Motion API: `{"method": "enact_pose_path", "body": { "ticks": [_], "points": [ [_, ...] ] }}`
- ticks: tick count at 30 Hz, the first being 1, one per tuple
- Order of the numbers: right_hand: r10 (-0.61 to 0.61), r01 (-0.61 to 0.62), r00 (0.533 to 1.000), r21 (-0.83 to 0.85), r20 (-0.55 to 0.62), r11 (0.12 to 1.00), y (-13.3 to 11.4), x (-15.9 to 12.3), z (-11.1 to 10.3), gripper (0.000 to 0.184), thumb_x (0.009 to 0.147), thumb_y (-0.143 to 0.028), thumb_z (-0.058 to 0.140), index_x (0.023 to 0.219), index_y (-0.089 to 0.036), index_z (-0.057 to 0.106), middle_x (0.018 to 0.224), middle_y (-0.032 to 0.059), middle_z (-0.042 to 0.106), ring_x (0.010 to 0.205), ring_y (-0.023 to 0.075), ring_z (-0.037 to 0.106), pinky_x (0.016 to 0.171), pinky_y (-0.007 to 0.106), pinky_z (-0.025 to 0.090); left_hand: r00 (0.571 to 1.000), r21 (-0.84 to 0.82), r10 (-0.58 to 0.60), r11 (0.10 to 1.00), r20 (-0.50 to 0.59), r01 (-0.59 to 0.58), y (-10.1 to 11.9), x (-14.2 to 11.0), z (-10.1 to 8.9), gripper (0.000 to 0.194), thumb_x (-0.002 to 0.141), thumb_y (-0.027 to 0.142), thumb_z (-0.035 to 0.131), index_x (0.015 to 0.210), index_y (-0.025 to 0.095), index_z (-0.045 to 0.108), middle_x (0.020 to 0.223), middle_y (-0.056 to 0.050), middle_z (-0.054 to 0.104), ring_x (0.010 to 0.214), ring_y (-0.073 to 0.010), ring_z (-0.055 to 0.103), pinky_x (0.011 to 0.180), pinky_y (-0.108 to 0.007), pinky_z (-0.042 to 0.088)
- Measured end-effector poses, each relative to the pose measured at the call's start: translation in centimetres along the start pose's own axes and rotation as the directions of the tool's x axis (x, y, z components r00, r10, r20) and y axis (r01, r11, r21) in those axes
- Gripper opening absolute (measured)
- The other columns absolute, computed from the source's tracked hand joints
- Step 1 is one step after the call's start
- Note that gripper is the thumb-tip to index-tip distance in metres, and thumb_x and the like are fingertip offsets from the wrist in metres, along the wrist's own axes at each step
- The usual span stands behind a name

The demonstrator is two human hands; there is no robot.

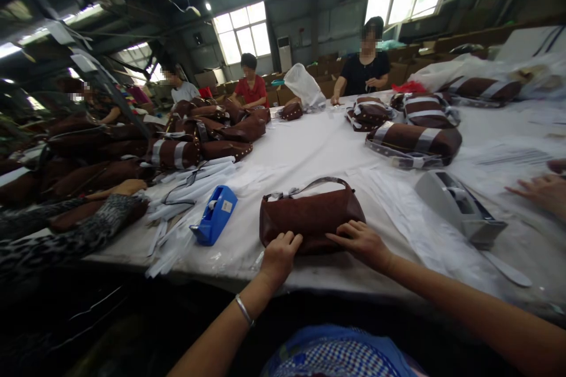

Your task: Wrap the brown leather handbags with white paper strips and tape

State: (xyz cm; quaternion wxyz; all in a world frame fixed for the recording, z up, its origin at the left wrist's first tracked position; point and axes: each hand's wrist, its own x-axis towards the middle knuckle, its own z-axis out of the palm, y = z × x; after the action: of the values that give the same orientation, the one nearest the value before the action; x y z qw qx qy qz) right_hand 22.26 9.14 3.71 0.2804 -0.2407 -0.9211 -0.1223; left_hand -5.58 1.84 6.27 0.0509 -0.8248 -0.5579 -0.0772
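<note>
A brown handbag (309, 215) lies on the white-covered table in front of me, its strap looped up on the far side. My left hand (281, 253) has its fingers curled over the bag's near side, left of the middle. Toward the right end, my right hand (362, 241) grips the same near side, fingers bent against the brown material. Both thumbs are partly hidden. A blue tape dispenser (216, 215) stands left of the bag, and a grey tape dispenser (457, 206) sits to its right.
Brown bags (221, 123) are heaped at the left. Wrapped bags (413, 141) lie at the back right. White strips (177, 230) spread beside the blue dispenser. A co-worker's sleeve (92, 227) reaches in from the left, another person's hand (539, 191) from the right. Several people work across the table.
</note>
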Motion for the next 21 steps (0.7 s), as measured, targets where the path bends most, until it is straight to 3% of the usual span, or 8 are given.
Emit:
{"method": "enact_pose_path", "body": {
  "ticks": [5,8,11,17,21],
  "points": [
    [-0.218,0.226,0.947,-0.007,0.238,0.974,1.0,3.0,-2.3,0.048,0.095,-0.015,0.052,0.142,-0.024,0.053,0.092,0.0055,0.065,0.078,0.0194,0.053,0.071,0.034,0.042,0.978,0.004,0.192,0.981,0.080,-0.193,-0.7,2.1,-1.3,0.074,0.086,0.022,0.059,0.153,0.029,0.030,0.095,-0.005,0.061,0.079,-0.0216,0.058,0.072,-0.034,0.047],
    [-0.285,0.291,0.904,0.031,0.319,0.956,1.5,4.3,-2.1,0.046,0.096,-0.025,0.055,0.142,-0.026,0.052,0.089,0.0046,0.064,0.074,0.0188,0.052,0.063,0.032,0.038,0.960,-0.002,0.260,0.965,0.108,-0.261,-1.3,2.7,-0.8,0.061,0.094,0.020,0.048,0.153,0.030,0.033,0.092,-0.005,0.060,0.077,-0.0200,0.058,0.071,-0.033,0.045],
    [-0.318,0.306,0.878,0.092,0.358,0.948,1.9,5.2,-1.6,0.047,0.097,-0.018,0.051,0.142,-0.031,0.051,0.089,0.0035,0.064,0.070,0.0164,0.051,0.057,0.029,0.032,0.955,0.025,0.286,0.957,0.079,-0.289,-1.7,2.3,-0.5,0.054,0.097,0.016,0.043,0.150,0.029,0.039,0.090,-0.005,0.060,0.081,-0.0199,0.058,0.071,-0.033,0.043],
    [-0.324,0.165,0.879,0.416,0.349,0.894,3.5,7.8,-2.4,0.039,0.091,-0.037,0.056,0.130,-0.036,0.062,0.078,0.0005,0.059,0.059,0.0142,0.047,0.051,0.028,0.025,0.942,0.146,0.278,0.956,-0.186,-0.254,-2.6,2.2,-0.7,0.046,0.094,0.029,0.058,0.139,0.029,0.050,0.090,-0.002,0.061,0.081,-0.0190,0.057,0.067,-0.035,0.042],
    [-0.277,0.008,0.879,0.570,0.387,0.821,3.9,8.5,-2.4,0.042,0.081,-0.036,0.061,0.123,-0.034,0.068,0.075,-0.0001,0.057,0.056,0.0145,0.047,0.049,0.028,0.025,0.824,0.232,0.375,0.925,-0.424,-0.302,-3.1,3.9,1.5,0.037,0.091,0.035,0.061,0.128,0.031,0.061,0.074,0.000,0.058,0.066,-0.0164,0.054,0.051,-0.033,0.034]
  ]
}}
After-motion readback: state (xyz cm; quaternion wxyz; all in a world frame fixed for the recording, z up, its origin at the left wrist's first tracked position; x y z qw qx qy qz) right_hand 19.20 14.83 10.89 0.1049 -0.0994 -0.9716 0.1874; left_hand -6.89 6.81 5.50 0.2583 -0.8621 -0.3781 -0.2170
